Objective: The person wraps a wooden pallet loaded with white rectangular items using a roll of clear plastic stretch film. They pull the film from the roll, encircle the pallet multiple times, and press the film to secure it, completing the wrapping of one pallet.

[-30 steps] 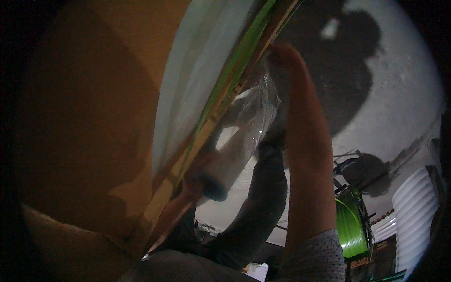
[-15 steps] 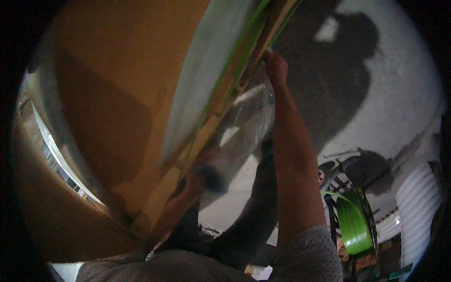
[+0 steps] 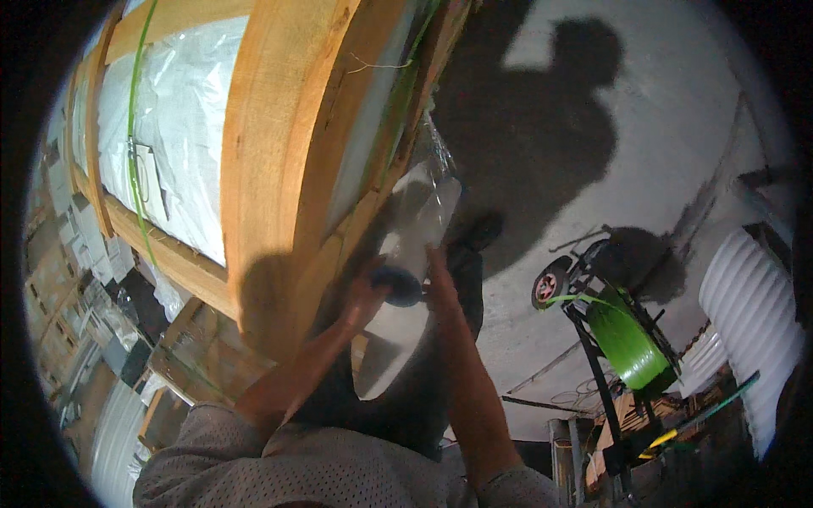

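A roll of clear stretch film [image 3: 413, 227] sits between my two hands, its dark core end facing me. My left hand [image 3: 364, 292] grips the near end of the roll, and my right hand [image 3: 439, 273] holds it from the right side. The film runs up against the corner of a large wooden crate [image 3: 279, 161] wrapped in white sheeting [image 3: 178, 118] and tied with a green strap [image 3: 134, 127]. My dark trouser leg and shoe [image 3: 483, 230] show below the roll on the concrete floor.
A cart with a reel of green strapping [image 3: 627, 334] stands on the floor to the right. A white corrugated roll [image 3: 749, 313] lies at the far right. Stacked goods and another wrapped bundle [image 3: 110, 423] fill the left side. My shadow falls on the floor [image 3: 542, 127].
My right hand has come down from high on the crate's corner to the roll. The view has swung, showing the crate's white-wrapped side.
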Demonstrator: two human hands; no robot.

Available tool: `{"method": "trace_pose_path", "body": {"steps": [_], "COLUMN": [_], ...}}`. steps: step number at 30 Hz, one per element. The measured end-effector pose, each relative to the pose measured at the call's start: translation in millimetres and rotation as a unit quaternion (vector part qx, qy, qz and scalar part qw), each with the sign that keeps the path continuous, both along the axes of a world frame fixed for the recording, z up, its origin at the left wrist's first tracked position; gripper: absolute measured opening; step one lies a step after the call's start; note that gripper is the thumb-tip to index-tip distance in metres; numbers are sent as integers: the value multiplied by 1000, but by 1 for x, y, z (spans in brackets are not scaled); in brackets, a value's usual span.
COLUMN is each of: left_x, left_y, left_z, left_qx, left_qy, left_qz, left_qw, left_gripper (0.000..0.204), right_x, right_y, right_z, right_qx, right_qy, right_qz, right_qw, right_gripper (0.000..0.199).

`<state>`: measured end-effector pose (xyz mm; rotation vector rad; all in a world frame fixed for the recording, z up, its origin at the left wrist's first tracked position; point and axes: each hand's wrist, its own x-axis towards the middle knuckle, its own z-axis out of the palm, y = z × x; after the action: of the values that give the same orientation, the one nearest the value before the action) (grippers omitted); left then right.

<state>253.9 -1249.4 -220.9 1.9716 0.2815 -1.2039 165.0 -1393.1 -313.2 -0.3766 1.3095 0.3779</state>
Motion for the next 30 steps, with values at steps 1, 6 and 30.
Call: {"method": "trace_pose_path", "body": {"steps": [1,6,30], "left_x": [-1,-19,-15], "left_y": [-2,12,17], "left_z": [10,77,-5], "left_qx": [8,50,119], "left_qy": [-13,-289,-308], "left_qz": [-20,-247,-362], "left_qw": [1000,924,872], "left_gripper": [53,58,46], "right_x": [-1,14,-161], "right_y": [8,30,311], "right_z": [11,23,113], "right_qx": [53,84,-273], "right_qy": [-38,-77,153], "right_qz": [-51,-117,146], "right_qw": [997,987,938], "right_gripper": [76,80,36]}}
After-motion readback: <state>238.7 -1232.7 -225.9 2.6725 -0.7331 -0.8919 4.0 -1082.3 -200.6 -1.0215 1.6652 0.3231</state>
